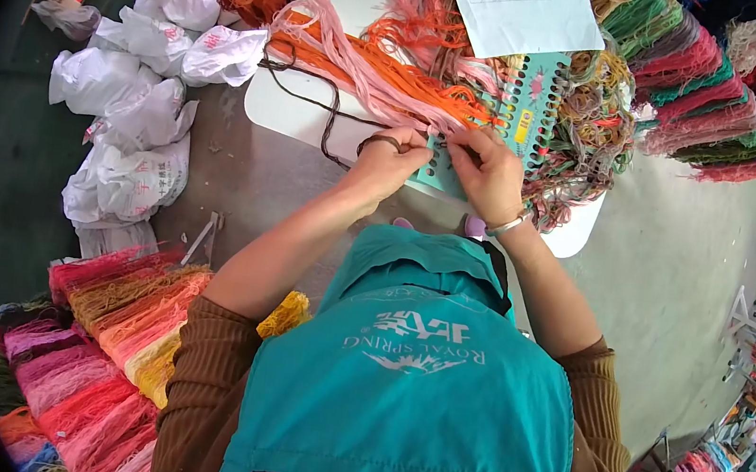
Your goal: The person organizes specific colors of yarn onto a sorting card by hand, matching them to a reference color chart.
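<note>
My left hand [394, 164] is closed, its fingertips pinched at the edge of a teal punched thread card [443, 176]. A dark brown thread [332, 115] loops round its fingers and trails left over the white table [290, 102]. Just to the right, my right hand [489, 176] bends over the same card, thumb and fingers pinched together; what lies between them is too small to make out. Pink thread [340, 50] and orange thread [400, 72] run in long hanks up to the card's holes, near both hands' fingertips.
A printed sheet [527, 7] lies over the threads at the back. Tangled multicoloured thread [589, 121] covers the table's right side. White plastic bags [143, 100] are piled at left. Coloured hanks hang at back right [702, 97] and lower left [93, 370].
</note>
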Demonstrator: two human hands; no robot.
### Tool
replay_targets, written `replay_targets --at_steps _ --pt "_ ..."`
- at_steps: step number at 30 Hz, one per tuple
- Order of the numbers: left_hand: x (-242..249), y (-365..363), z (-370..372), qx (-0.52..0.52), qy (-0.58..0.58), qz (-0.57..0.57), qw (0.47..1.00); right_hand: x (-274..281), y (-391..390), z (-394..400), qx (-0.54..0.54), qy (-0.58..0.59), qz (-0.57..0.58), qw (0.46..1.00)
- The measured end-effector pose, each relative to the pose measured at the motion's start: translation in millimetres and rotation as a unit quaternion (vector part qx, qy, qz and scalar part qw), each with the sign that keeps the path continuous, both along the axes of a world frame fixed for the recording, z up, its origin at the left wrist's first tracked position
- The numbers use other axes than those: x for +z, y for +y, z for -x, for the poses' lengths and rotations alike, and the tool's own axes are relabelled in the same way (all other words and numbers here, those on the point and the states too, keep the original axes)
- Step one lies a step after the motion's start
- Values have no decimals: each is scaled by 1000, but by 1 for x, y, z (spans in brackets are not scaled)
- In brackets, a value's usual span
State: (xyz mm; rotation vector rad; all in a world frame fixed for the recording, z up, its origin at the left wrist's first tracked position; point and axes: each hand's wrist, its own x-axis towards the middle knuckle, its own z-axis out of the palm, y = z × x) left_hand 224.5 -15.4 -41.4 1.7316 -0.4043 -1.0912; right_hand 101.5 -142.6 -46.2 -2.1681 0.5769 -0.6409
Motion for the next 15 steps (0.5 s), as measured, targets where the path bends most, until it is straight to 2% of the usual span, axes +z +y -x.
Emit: replay_targets --at_steps 3,6,12,15 --pt "12 2 -3 38 112 26 993 1 1 -1 -9 37 -12 999" --pt "7 2 -8 18 162 46 985 4 2 -3 -15 49 -3 999" --pt "5 -9 -12 -24 102 -1 994 4 5 -4 -27 50 4 998" --pt "-14 -12 -9 -4 -25 34 999 7 6 -6 -28 84 6 996"
